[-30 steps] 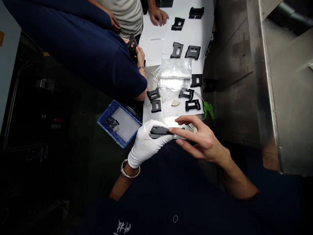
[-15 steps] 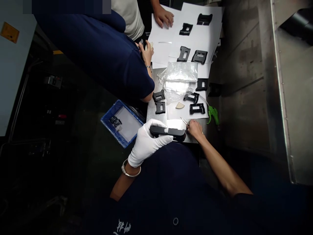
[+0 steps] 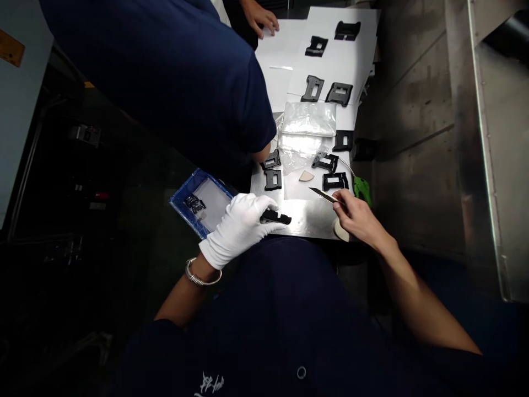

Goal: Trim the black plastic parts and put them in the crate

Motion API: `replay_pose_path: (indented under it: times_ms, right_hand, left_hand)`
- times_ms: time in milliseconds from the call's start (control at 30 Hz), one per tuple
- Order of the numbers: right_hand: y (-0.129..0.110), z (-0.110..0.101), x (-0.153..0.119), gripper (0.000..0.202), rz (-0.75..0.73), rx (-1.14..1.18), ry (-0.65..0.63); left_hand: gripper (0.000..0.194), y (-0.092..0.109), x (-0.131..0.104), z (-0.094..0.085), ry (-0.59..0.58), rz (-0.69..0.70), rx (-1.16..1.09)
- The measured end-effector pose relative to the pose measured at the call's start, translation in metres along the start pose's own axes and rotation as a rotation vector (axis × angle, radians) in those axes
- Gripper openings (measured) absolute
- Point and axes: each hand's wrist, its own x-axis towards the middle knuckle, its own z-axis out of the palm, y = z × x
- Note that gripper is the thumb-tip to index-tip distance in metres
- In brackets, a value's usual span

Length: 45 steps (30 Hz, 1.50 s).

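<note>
The gloved left hand [image 3: 239, 221] grasps a black plastic part [image 3: 281, 217], which juts out at three o'clock over the near end of the metal table [image 3: 308, 218]. The bare right hand [image 3: 359, 216] pinches a thin knife [image 3: 325, 196], its tip toward ten o'clock. From the left hand, a blue tray [image 3: 182, 215] lies at ten o'clock and two black frames [image 3: 268, 182] at one. From the right hand, a green tool [image 3: 362, 190] sits near at twelve, a clear plastic bag [image 3: 309, 122] farther at eleven
</note>
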Motion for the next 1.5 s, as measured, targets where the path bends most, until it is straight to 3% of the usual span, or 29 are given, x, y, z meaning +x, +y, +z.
replay_pose_path:
  times_ms: [100, 167, 333, 500, 967, 1100, 1267, 1500]
  right_hand:
    - [-0.056, -0.032, -0.017, 0.020, -0.144, -0.153, 0.109]
    - [-0.085, -0.041, -0.025, 0.025, -0.211, -0.274, 0.160]
    - [-0.119, -0.040, -0.026, 0.037, -0.282, -0.462, 0.144]
    - [-0.126, -0.035, -0.021, 0.044, -0.281, -0.535, 0.102]
    - [-0.121, -0.028, -0.022, 0.041, -0.272, -0.397, 0.057]
    - [-0.116, -0.030, -0.022, 0.033, -0.250, -0.259, 0.071]
    - [-0.110, -0.031, -0.020, 0.017, -0.316, 0.013, 0.076]
    - [-0.121, -0.039, -0.014, 0.019, -0.298, 0.058, 0.093]
  left_hand:
    - [0.040, -0.003, 0.005, -0.011, -0.137, 0.093, 0.263]
    - [0.040, -0.002, 0.008, -0.017, -0.183, 0.133, 0.355]
    - [0.048, 0.003, 0.015, -0.025, -0.238, 0.194, 0.419]
    - [0.054, 0.005, 0.016, -0.026, -0.284, 0.207, 0.476]
    - [0.046, -0.009, 0.011, -0.020, -0.176, 0.203, 0.386]
    - [0.045, -0.014, 0.008, -0.018, -0.108, 0.149, 0.110]
    - [0.043, -0.013, 0.002, -0.014, 0.008, -0.073, -0.352]
    - [0.047, -0.003, -0.005, -0.005, 0.018, -0.186, -0.487]
